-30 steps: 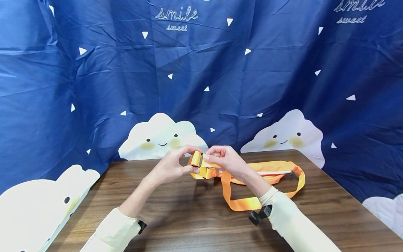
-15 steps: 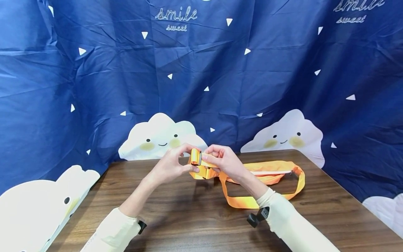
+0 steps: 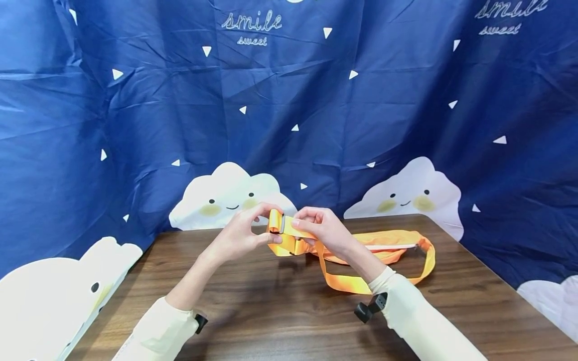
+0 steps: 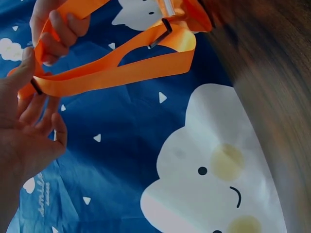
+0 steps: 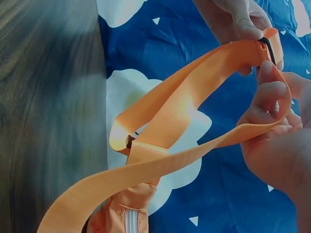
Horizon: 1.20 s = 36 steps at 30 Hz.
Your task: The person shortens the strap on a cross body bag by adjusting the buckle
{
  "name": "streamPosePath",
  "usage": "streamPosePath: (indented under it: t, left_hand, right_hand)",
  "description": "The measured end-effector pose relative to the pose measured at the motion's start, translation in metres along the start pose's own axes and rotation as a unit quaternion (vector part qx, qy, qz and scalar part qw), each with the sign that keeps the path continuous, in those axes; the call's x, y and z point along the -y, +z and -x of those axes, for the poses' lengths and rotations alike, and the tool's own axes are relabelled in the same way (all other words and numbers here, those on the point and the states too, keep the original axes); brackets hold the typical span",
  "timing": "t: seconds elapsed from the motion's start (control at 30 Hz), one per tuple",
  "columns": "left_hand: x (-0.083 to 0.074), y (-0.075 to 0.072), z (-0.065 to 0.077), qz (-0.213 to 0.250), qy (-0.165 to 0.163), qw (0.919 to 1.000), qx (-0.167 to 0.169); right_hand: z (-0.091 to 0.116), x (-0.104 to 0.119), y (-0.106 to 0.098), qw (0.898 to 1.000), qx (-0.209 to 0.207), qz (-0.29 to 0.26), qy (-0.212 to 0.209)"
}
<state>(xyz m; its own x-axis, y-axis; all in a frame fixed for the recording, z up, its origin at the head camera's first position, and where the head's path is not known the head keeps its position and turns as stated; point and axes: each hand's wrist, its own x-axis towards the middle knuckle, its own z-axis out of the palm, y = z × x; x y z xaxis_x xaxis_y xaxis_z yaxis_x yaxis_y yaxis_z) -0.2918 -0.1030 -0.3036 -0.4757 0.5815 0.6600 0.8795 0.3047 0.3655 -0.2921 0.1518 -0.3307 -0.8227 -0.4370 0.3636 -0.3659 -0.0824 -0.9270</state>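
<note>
My left hand (image 3: 241, 233) pinches the orange strap at a dark slide buckle (image 3: 283, 224), thumb below and fingers above. The strap makes a small loop through this buckle. Just right of it, my right hand (image 3: 327, 231) pinches the strap (image 5: 252, 130) between thumb and fingers, and a long loop hangs from there. An orange zippered waist bag (image 3: 390, 241) lies on the table behind the right forearm, partly hidden by it. In the right wrist view a second dark ring (image 5: 130, 141) joins the strap to the bag's end.
The brown wooden table (image 3: 253, 311) ends at a blue curtain (image 3: 280, 140) printed with clouds and small triangles. Dark wrist-worn devices sit at both sleeves, one (image 3: 371, 308) at the right.
The left hand and the buckle have shifted slightly left and up. More flat strap shows between buckle and right hand. The hanging loop has risen a little; the bag lies still.
</note>
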Motion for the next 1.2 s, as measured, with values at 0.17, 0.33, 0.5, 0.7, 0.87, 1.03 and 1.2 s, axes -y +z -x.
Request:
streamPosePath:
  t: [0.17,0.33,0.5,0.7,0.87,1.03,1.2]
  left_hand:
    - [0.002,-0.002,0.000,-0.003,-0.004,1.0000,-0.001]
    - [0.004,-0.003,-0.001,-0.010,-0.011,0.9999,0.006]
    - [0.004,-0.001,0.001,-0.007,-0.019,0.9998,0.003]
    - [0.004,0.002,0.003,0.002,-0.026,0.9996,0.006]
    - [0.002,0.002,0.003,0.003,-0.027,0.9996,0.008]
    - [-0.001,0.003,0.001,0.004,-0.020,0.9998,0.007]
    - [-0.004,0.003,0.000,0.009,-0.019,0.9997,0.013]
  right_hand:
    - [-0.005,0.003,0.003,1.000,0.000,-0.005,-0.015]
    - [-0.007,0.006,0.006,1.000,0.002,0.007,-0.023]
    - [-0.008,0.007,0.010,1.000,0.001,0.014,-0.021]
    - [-0.008,0.006,0.014,1.000,0.005,-0.001,-0.015]
    - [-0.007,0.006,0.013,1.000,0.006,0.006,-0.008]
    - [-0.004,0.007,0.001,0.999,0.023,0.038,0.003]
    - [0.000,0.009,-0.013,0.997,0.053,0.058,0.018]
